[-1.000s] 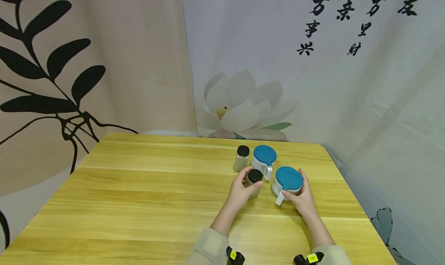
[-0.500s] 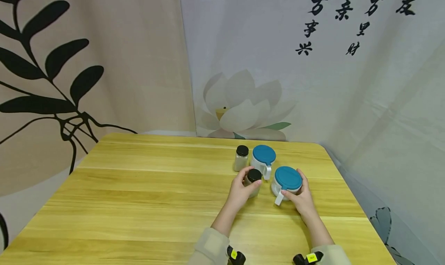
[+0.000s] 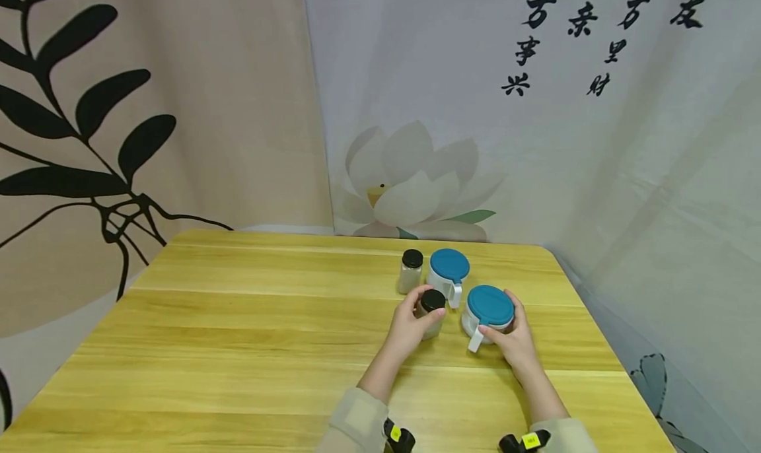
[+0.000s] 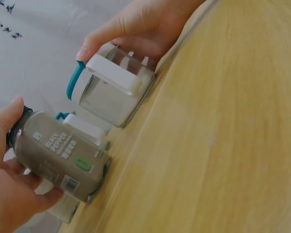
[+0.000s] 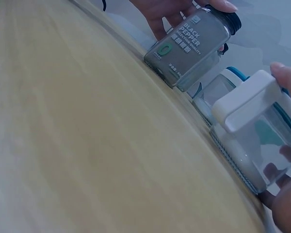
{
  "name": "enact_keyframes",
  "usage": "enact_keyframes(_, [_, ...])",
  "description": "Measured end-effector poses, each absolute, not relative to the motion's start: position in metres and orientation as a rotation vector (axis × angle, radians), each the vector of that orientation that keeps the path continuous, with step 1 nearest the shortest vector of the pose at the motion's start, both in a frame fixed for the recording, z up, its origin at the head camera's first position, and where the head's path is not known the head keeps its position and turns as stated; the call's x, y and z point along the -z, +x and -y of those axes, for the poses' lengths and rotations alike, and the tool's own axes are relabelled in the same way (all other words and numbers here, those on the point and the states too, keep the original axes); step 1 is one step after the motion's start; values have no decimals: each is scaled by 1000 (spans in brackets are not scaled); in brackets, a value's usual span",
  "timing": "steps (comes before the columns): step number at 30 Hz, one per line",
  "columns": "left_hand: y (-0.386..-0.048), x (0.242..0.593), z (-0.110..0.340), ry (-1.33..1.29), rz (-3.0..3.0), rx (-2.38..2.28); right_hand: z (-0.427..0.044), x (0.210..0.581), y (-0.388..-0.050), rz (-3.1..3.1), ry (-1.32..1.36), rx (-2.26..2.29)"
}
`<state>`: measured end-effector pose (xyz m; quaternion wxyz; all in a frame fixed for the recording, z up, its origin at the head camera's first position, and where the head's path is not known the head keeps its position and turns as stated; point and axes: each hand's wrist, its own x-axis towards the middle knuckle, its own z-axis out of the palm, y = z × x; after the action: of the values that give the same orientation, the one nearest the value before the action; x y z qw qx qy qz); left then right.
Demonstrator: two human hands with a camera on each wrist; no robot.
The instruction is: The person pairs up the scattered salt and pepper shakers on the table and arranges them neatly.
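Note:
Toward the right of the table, my left hand (image 3: 405,331) grips a black pepper jar (image 4: 63,155) between thumb and fingers. The jar has a black lid, a printed label and grey-brown powder inside; its base is at the table top. Opposite it, my right hand (image 3: 518,341) holds a clear seasoning jar (image 3: 490,306) with a blue lid and a white handle. The thumb lies near the handle and lid, and the fingers wrap the far side. White contents show low in this jar (image 5: 242,160). A small gap separates the two held jars.
Behind the held jars stand a second blue-lidded jar (image 3: 449,265) with a white handle and a second black-capped jar (image 3: 410,275). The wooden table (image 3: 238,347) ends at a back edge against a printed cloth (image 3: 416,76).
The head view shifts very slightly. Both hands keep their hold, and the jars stay where they were on the table.

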<state>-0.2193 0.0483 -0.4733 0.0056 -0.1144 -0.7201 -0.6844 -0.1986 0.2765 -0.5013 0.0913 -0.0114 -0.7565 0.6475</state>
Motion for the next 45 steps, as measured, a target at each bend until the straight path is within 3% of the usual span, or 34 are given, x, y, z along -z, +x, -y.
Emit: enact_keyframes(45, [-217, 465, -44, -440, 2253, 2110, -274, 493, -195, 2166, -93, -1895])
